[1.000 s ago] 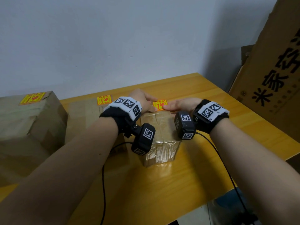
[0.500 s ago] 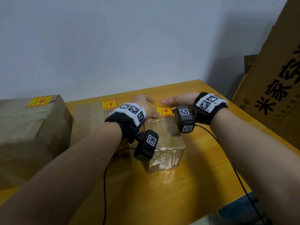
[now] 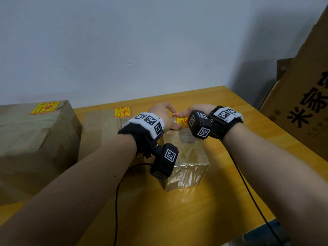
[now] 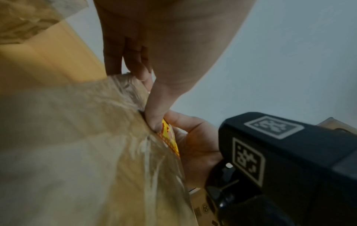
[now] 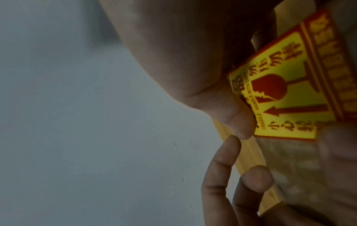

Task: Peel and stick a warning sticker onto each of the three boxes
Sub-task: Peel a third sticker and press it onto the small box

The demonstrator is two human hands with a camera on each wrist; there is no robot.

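Observation:
A small tape-wrapped box [image 3: 186,157] stands mid-table with a yellow-and-red warning sticker [image 3: 181,120] lying flat at its far edge. My left hand [image 3: 165,114] has its thumb pressed on the sticker's [image 4: 170,140] near-left edge, and its fingers [image 4: 119,61] hang past the far side of the box [image 4: 77,152]. My right hand [image 3: 195,110] rests its thumb [image 5: 239,120] on a corner of the sticker [image 5: 289,91]. Its other fingers [image 4: 191,134] curl beside the box edge. Two more boxes carry stickers: a big one [image 3: 35,139] and a flat one [image 3: 103,126].
The boxes sit on a yellow wooden table [image 3: 230,192] against a white wall. A tall cardboard carton [image 3: 305,96] with black characters leans at the right. Cables trail from both wrist cameras across the table's front.
Both hands have drawn closer together over the sticker on the small box. The right wrist has lifted and turned, and the flat pressing has given way to thumb contact at the sticker's edges.

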